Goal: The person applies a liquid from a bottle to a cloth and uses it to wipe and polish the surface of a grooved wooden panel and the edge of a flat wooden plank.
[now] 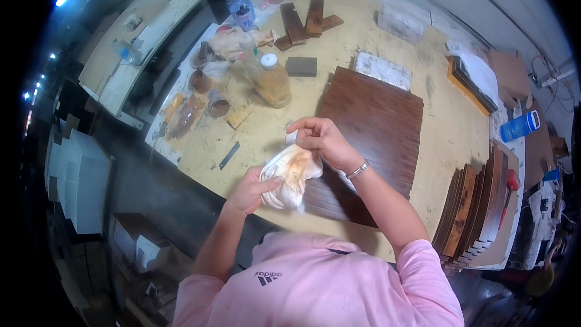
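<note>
My left hand (247,191) grips a crumpled white rag (289,175) stained yellow-brown, its thumb pressed on top. Just above the cloth, my right hand (321,139) is closed with fingers curled together. A small white bit shows below its fingertips; I cannot tell whether it belongs to the rag. Under and beside my right forearm lies a row of dark brown wooden strips (375,127), side by side like a panel. Left of the hands, a flat dark scraper-like blade (229,155) rests on the table. Beyond stands a clear jug with a white cap (272,85), holding yellowish liquid.
On the yellowish table (445,127) are a grey block (301,66), crossed brown wood pieces (295,23), a plastic-wrapped block (382,71), and clear bottles (239,3). Stacked strips (478,203) and a blue bottle (519,126) sit at right. Stained cups (218,104) stand at left.
</note>
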Demonstrator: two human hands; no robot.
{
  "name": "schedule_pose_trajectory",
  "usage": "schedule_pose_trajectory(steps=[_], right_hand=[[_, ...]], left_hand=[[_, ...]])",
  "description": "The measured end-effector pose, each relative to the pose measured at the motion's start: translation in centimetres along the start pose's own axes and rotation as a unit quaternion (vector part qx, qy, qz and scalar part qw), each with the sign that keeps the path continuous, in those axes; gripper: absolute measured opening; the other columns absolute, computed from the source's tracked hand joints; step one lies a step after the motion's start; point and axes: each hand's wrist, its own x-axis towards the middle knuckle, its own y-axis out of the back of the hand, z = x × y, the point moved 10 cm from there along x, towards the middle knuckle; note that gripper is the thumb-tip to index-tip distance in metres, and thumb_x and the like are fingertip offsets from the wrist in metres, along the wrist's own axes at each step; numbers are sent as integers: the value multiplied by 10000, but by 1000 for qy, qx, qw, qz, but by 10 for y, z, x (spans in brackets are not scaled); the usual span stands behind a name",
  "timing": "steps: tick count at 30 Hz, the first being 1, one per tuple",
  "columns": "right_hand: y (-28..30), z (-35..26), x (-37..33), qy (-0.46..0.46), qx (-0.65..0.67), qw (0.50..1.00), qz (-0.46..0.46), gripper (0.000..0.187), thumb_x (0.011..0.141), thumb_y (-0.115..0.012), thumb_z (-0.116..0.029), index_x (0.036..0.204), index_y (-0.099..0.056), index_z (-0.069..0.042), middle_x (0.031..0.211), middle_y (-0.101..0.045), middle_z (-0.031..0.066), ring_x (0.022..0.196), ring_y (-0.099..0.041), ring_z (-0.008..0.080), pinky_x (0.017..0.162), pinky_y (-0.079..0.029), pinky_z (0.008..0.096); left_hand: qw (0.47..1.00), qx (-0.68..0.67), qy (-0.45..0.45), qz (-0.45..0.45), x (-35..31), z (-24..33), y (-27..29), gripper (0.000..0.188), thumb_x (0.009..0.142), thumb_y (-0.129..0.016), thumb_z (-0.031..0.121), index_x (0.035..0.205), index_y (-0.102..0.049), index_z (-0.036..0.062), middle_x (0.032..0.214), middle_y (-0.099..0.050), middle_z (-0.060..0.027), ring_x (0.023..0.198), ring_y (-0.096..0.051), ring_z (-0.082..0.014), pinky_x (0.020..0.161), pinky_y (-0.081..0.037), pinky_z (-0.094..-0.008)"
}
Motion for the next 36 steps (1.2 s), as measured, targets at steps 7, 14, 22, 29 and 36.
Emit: schedule_pose_trajectory(steps=[7,14,22,29,36], right_hand=[[20,-24,29,47,51,995,74,282,876,-609,66,1150,-665,30,773,-559,-56,668,-500,23,609,-401,171],[42,-44,23,64,67,990,108,285,869,-658,18,1153,-649,37,777,-545,-57,699,-500,33,653,-426,186],[51,-45,13,-46,-282,951,115,332,863,-679,-57,1185,-661,25,850,-635,-3,805,-591,83,771,-493,225],[-22,-20,54,15,-345,938,-9,348,843,-714,-93,1166,-679,31,1002,-714,79,894,-625,95,789,-524,275],[17,6,101,-42,-276,960,36,255,813,-707,-24,1062,-694,33,874,-671,27,784,-625,97,696,-509,264]], left_hand=[[994,100,6,39,14,5,32,345,930,-638,-13,1268,-611,-76,1143,-709,-99,1027,-669,-134,914,-531,-295],[958,252,-74,119,20,2,90,197,948,-596,-23,1130,-657,-65,994,-687,-28,896,-617,-62,782,-499,-228],[989,42,-89,109,40,40,76,252,1010,-531,101,1150,-655,-66,1060,-698,-64,953,-643,-116,853,-508,-291],[973,-228,7,27,58,22,45,380,1058,-502,202,1302,-562,-82,1230,-669,-169,1124,-668,-241,988,-539,-398],[981,-182,48,46,48,-9,55,400,986,-578,74,1352,-518,-76,1272,-653,-176,1125,-680,-295,984,-555,-466]])
